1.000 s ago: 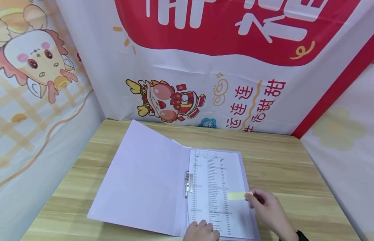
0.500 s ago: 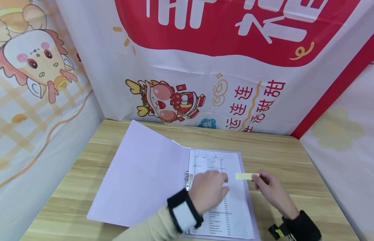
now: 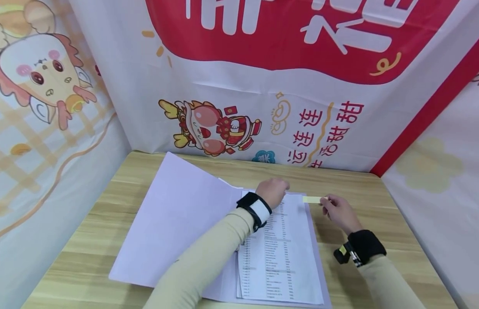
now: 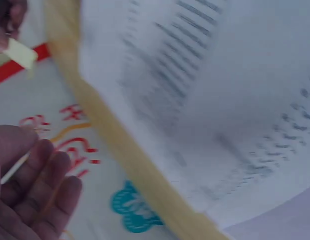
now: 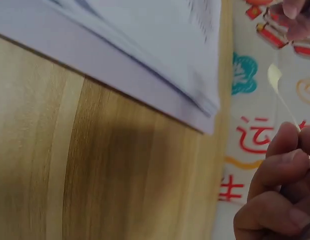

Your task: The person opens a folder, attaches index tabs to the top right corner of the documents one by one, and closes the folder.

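Note:
My right hand (image 3: 339,212) pinches a pale yellow sticky-note strip (image 3: 313,199) by one end. The strip's free end reaches the top right corner of a printed sheet (image 3: 278,257). In the right wrist view the strip (image 5: 275,80) bends up from the fingertips. My left hand (image 3: 272,192) is over the top edge of the sheets, left of the strip. Its fingers (image 4: 57,165) look loosely curved in the left wrist view, with no held thing plain to see. The sheets lie in an open lilac folder (image 3: 177,223); my left forearm hides most of its metal clip.
The folder lies on a wood-grain table (image 3: 104,223). Its left cover is spread flat to the left. A printed cloth (image 3: 224,77) hangs behind the table, with more cloth at both sides. Black straps circle both wrists.
My left hand has moved from the bottom of the sheets up to their top edge. My right hand has carried the yellow strip upward along the right side to the top right corner.

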